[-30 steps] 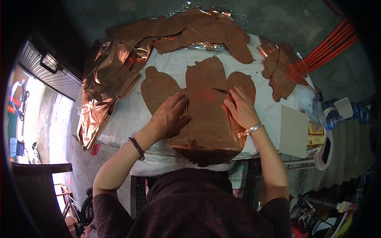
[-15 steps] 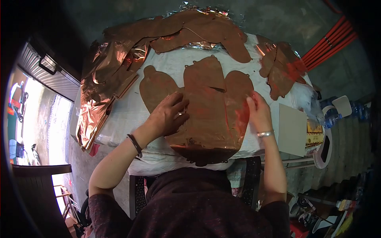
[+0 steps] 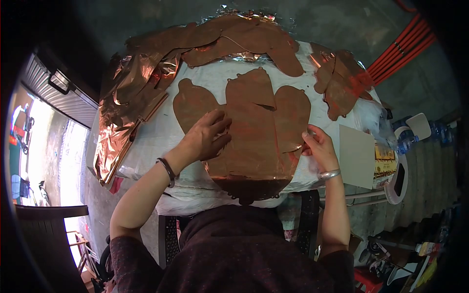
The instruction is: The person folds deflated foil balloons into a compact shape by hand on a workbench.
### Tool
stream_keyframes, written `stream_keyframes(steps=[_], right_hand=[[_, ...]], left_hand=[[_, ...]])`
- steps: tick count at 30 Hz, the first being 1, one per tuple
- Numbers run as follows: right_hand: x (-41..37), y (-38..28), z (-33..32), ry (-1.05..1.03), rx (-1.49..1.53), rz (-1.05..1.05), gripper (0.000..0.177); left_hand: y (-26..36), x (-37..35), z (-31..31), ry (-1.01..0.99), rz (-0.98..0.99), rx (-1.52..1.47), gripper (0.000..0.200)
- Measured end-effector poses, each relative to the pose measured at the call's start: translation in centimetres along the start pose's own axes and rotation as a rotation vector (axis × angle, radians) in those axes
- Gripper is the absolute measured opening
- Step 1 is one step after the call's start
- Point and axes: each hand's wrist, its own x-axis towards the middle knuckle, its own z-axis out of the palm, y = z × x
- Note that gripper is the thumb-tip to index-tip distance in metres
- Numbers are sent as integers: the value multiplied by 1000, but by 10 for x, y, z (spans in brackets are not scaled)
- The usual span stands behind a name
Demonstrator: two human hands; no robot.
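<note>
A flat copper-coloured foil balloon (image 3: 251,141) with rounded side lobes lies in front of me, its near end folded and shiny close to my body. My left hand (image 3: 207,136) rests on its left part, fingers spread and slightly bent, pressing on the foil. At the right lobe's edge, my right hand (image 3: 317,146) pinches the foil between thumb and fingers. A small crease shows in the foil beside these fingertips. A dark slit or fold crosses the upper middle of the piece.
More copper foil pieces (image 3: 234,36) lie along the table's far side. Crumpled foil (image 3: 119,112) hangs at the left, and another stack (image 3: 342,83) lies at the right. A grey-white board (image 3: 356,156), red rods (image 3: 400,49) and a chair armrest (image 3: 51,210) surround the white-covered table (image 3: 156,141).
My right hand has moved slightly down along the lobe's edge and now pinches it, creasing the foil there. My left hand stays in nearly the same place.
</note>
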Motion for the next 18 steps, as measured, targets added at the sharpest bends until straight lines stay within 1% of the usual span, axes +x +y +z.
stream_keyframes(steps=[2, 6, 8, 9, 11, 12, 14, 16, 17, 18], right_hand=[[-2, 1, 1, -38, 158, 55, 56], [-3, 2, 3, 20, 231, 59, 50], [1, 5, 3, -13, 260, 92, 37], [2, 4, 4, -12, 260, 92, 37], [3, -1, 6, -53, 176, 97, 21], [5, 2, 6, -54, 176, 96, 21], [8, 6, 6, -75, 128, 48, 14], [5, 2, 7, -76, 130, 52, 15], [4, -1, 9, -76, 131, 56, 20], [3, -1, 10, -77, 132, 56, 20]], left_hand=[[0, -1, 0, 4, -6, -16, 39], [-2, 0, 2, 8, -3, -24, 38], [-1, 1, 1, 9, 17, -6, 38], [-1, 0, 1, 9, 18, -6, 38], [-2, 0, 1, 21, 28, 5, 38], [-2, 0, 1, 22, 28, 6, 38], [-1, 0, 1, 20, 34, 24, 38], [0, 0, 0, -3, 5, 8, 38], [1, 0, -1, -26, -22, -9, 38], [2, 1, -2, -27, -23, -7, 38]])
